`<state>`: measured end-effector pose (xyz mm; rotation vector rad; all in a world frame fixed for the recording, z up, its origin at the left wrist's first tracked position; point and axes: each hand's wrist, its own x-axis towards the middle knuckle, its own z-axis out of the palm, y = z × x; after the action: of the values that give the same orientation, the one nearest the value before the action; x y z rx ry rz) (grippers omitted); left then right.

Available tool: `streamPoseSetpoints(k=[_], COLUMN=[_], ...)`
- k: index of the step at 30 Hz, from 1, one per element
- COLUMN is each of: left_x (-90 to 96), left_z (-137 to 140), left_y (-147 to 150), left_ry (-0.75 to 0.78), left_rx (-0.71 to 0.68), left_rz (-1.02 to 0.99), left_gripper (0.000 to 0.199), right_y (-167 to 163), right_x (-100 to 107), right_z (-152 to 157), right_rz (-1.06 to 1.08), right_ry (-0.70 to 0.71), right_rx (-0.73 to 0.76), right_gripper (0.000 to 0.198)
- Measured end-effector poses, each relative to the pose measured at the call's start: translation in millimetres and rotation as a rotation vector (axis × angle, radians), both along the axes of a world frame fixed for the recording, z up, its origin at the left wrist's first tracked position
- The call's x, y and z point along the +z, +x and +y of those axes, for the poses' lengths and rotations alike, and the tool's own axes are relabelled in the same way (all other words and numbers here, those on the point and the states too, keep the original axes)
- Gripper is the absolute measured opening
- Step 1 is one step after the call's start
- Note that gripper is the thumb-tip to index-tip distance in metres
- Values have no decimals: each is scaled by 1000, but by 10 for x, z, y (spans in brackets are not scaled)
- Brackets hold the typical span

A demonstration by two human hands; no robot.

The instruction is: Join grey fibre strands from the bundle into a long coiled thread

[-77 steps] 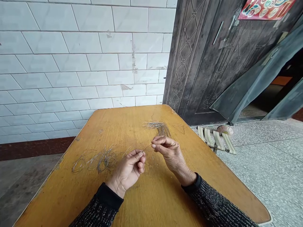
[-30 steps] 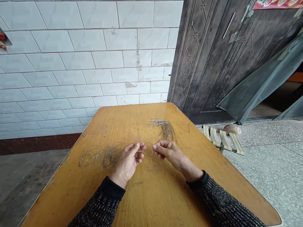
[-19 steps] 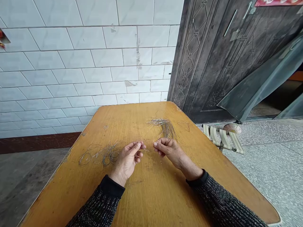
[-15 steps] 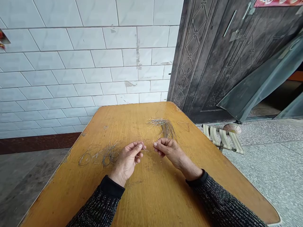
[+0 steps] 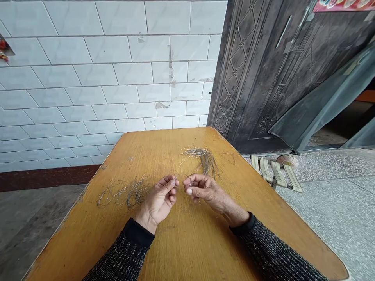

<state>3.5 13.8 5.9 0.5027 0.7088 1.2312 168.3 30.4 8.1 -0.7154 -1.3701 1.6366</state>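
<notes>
Left hand [image 5: 159,199]: fingertips pinched on thin, curved, dark metal wire [image 5: 181,174]. Right hand [image 5: 206,190]: loosely curled, thumb-forefinger slightly parted; hold unclear.

Right hand [image 5: 206,191] closer in
From my end, I see it has moved nearer the left hand [image 5: 159,199], its thumb-and-forefinger pinch now parted.

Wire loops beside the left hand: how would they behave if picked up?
The wire loops are probably springy rather than limp: they hold open curves. They'd likely snag together, as they cross one another. Probably light for their spread, being so thin.
</notes>
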Motion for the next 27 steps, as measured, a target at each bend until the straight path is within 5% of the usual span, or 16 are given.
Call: streamPoseSetpoints(k=[10, 18, 27], left_x=[-12, -14, -10], left_z=[-17, -30, -37], left_y=[29, 48, 64], left_ry=[31, 34, 56], left_rx=[4, -16, -25], left_rz=[10, -14, -55], left_gripper=[26, 25, 23], right_y=[-92, -176, -158], right_x=[-13, -6, -64], right_z=[-66, -118, -110], right_rz=[44, 79, -15], right_ry=[18, 40, 174], right_rx=[13, -136, -135], right_gripper=[23, 21, 18])
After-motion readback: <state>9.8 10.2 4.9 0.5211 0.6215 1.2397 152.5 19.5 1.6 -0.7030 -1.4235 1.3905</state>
